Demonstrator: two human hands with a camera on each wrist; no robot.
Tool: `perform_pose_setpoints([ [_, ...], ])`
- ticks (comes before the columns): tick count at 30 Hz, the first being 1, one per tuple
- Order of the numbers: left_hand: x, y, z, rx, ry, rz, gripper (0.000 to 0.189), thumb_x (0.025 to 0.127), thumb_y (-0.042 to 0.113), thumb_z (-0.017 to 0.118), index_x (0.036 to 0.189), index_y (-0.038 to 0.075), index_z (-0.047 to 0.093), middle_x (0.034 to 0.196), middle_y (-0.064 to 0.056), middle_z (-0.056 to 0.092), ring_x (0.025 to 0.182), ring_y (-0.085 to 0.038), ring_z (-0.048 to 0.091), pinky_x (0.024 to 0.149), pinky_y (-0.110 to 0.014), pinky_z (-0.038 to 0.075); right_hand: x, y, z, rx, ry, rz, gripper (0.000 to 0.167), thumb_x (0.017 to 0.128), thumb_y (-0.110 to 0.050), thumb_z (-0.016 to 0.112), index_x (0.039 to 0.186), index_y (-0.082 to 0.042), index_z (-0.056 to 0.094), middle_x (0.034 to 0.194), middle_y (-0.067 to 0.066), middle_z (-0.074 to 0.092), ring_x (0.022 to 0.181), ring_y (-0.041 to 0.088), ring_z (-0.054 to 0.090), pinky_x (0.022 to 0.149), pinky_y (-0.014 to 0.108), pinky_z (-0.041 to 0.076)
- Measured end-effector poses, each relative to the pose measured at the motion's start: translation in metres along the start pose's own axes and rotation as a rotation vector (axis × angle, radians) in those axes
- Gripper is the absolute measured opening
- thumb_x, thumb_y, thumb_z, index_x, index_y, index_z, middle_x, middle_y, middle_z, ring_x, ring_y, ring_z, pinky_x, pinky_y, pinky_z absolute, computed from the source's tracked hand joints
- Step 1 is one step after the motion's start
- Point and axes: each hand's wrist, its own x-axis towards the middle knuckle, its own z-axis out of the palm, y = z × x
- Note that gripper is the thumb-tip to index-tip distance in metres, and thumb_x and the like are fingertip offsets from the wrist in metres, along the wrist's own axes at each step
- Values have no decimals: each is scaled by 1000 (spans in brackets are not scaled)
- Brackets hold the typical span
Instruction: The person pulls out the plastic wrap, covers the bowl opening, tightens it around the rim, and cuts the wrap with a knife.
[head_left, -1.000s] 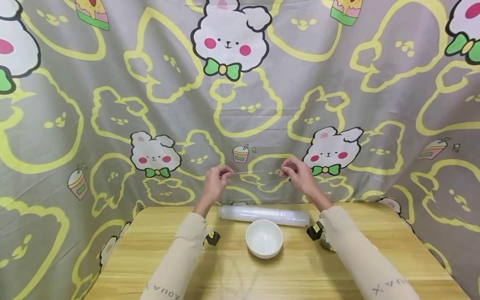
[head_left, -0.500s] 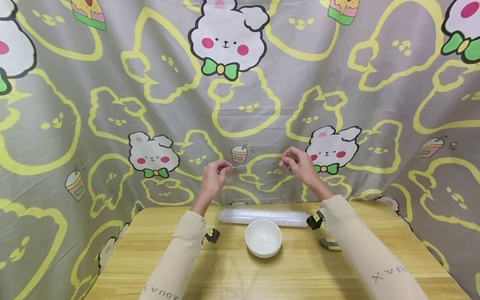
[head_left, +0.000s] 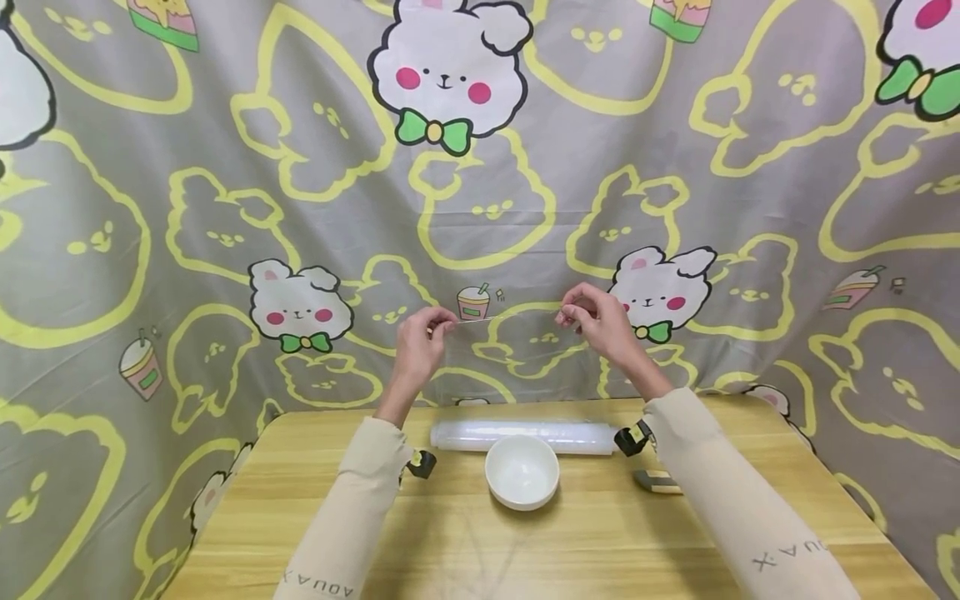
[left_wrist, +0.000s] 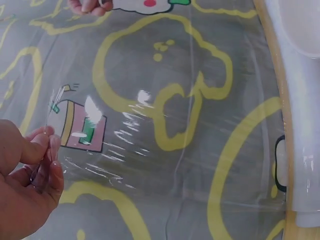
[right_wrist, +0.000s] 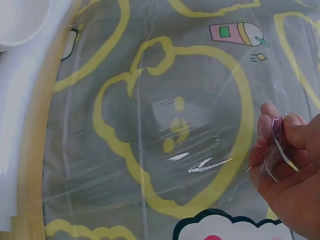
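My left hand [head_left: 422,346] and right hand [head_left: 600,323] are raised above the table's far side, each pinching one corner of a sheet of clear cling film [left_wrist: 125,130]. The film is stretched between them, its top edge a thin line in the head view. Glints and creases mark it in both wrist views. Below, it runs back to the cling film roll [head_left: 450,435], lying crosswise near the table's far edge. In the right wrist view, thumb and fingertips [right_wrist: 292,120] bunch the film's corner. A white bowl [head_left: 522,472] stands upright just in front of the roll.
A grey and black handled tool [head_left: 656,482] lies on the wooden table [head_left: 300,500], partly hidden by the right sleeve. A grey curtain [head_left: 495,208] with cartoon prints hangs close behind the table. Small black cameras [head_left: 422,463] sit at both wrists.
Both hands have risen slightly, drawing the film higher from the roll. The right sleeve has shifted, showing more of the handled tool. The bowl and roll stay in place on the table.
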Motion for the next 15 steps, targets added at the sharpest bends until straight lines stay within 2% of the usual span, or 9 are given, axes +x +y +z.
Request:
perform_pose_setpoints([
  [3, -4, 2, -3, -6, -8, 21, 11, 97, -3, 65, 94, 1, 74, 91, -11, 73, 83, -25, 66, 68, -33, 55, -7, -5, -2, -27, -8, -25, 12, 105, -8, 56, 104, 1, 63, 94, 18, 75, 86, 30, 69, 65, 25, 58],
  [5, -7, 4, -7, -13, -25, 38, 11, 97, -3, 65, 94, 1, 74, 91, -11, 73, 84, -24, 66, 69, -32, 56, -14, -9, -4, -35, -14, -40, 11, 105, -8, 58, 107, 1, 64, 94, 15, 76, 88, 36, 70, 66, 26, 59],
  [9, -16, 7, -16, -22, -54, 87, 11, 97, -3, 66, 94, 2, 75, 90, -10, 74, 82, -22, 67, 68, -32, 57, -34, -19, -9, -54, -24, -77, 11, 103, -5, 61, 109, 2, 66, 93, 13, 77, 86, 35, 72, 67, 26, 61],
  [15, -34, 8, -29, -35, -107, 142, 12, 97, -3, 66, 94, 2, 76, 91, -8, 74, 80, -23, 68, 67, -31, 58, -66, -33, -8, -124, -51, -142, 8, 101, -4, 64, 101, -5, 72, 93, 6, 76, 80, 19, 72, 68, 26, 61],
])
